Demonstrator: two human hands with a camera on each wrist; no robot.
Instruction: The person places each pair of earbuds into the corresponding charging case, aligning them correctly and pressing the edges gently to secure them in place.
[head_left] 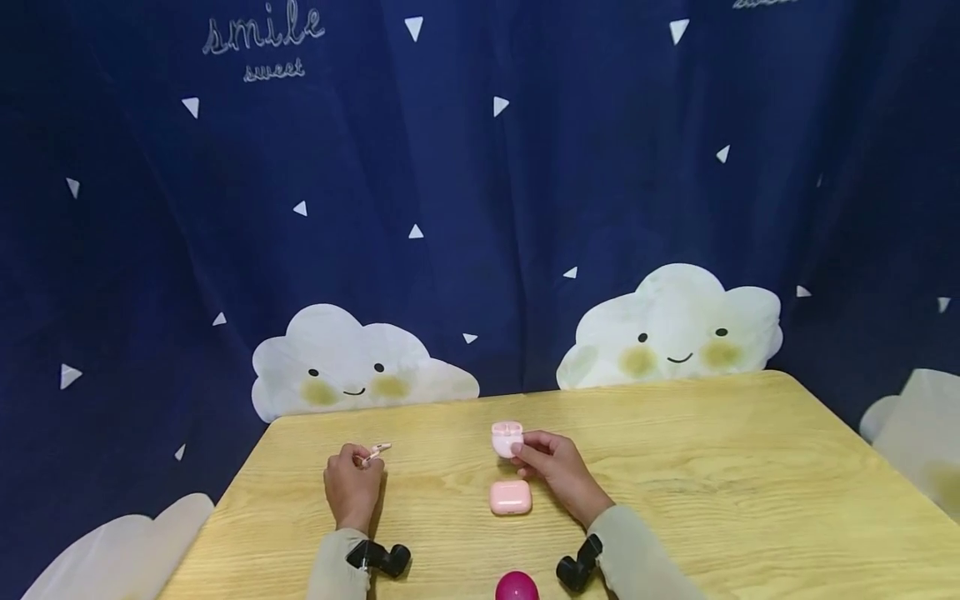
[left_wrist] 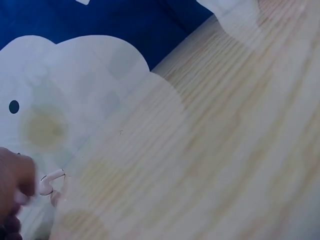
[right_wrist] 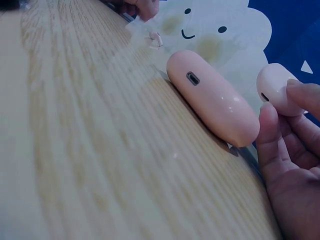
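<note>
In the head view my right hand [head_left: 562,472] holds a small pale pink earbud case [head_left: 506,440] by its right side, with the lid up. The right wrist view shows thumb and fingertips pinching this case [right_wrist: 280,90]. A second, wider pink earbud case [head_left: 511,497] lies closed on the table just in front of it. At the left, my left hand [head_left: 354,487] is beside a pair of white-and-pink earbuds [head_left: 380,448]. In the left wrist view an earbud [left_wrist: 50,181] is just beyond the fingertips, with a slight gap.
A round magenta object [head_left: 517,587] is at the bottom of the head view. The wooden table [head_left: 720,483] ends at a dark blue curtain [head_left: 517,167] printed with clouds and triangles. Black wrist cameras [head_left: 378,557] are strapped over both sleeves.
</note>
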